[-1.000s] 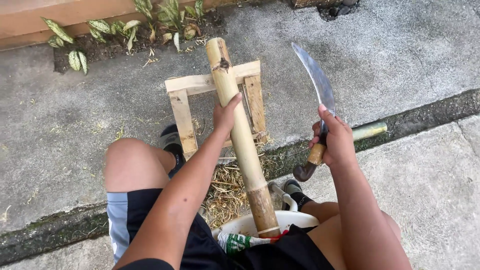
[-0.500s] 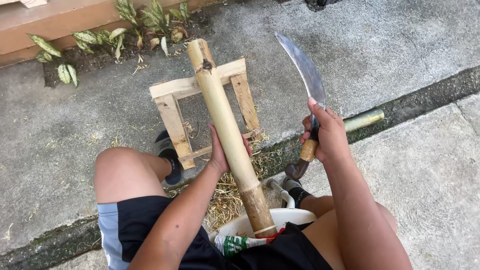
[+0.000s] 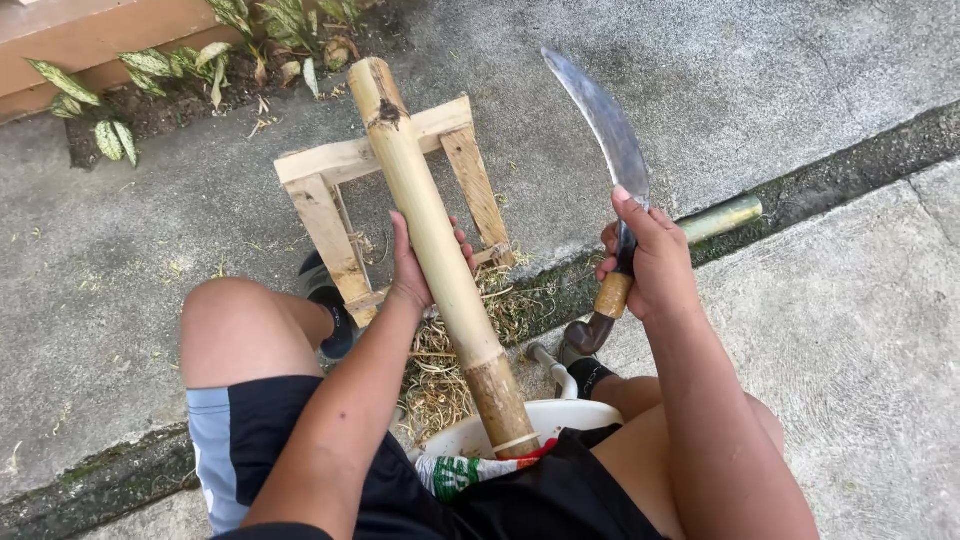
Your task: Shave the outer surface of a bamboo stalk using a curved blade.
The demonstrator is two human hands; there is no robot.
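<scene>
Bamboo pole (image 3: 432, 240): long axis running from 11 o'clock on the wooden frame (image 3: 330, 190) down to 5 o'clock at the lap, left hand (image 3: 420, 262) wrapped around its middle, right hand (image 3: 650, 262) clenched on the curved knife (image 3: 612, 170) at its 3 o'clock.

The bamboo pole (image 3: 432, 240) is noted as pale yellow-tan, darkening to brown at its lower section, with 1 dark knot near the top. The knife (image 3: 606, 150) is recorded with a dull grey, mottled blade and a tan handle ending in dark brown. The wooden frame (image 3: 330, 215) is light, unpainted beige. The shorts (image 3: 300, 450) are black with a grey-blue and white panel. The ground (image 3: 780, 70) is grey concrete. The leaves (image 3: 150, 65) are green, speckled pale.
</scene>
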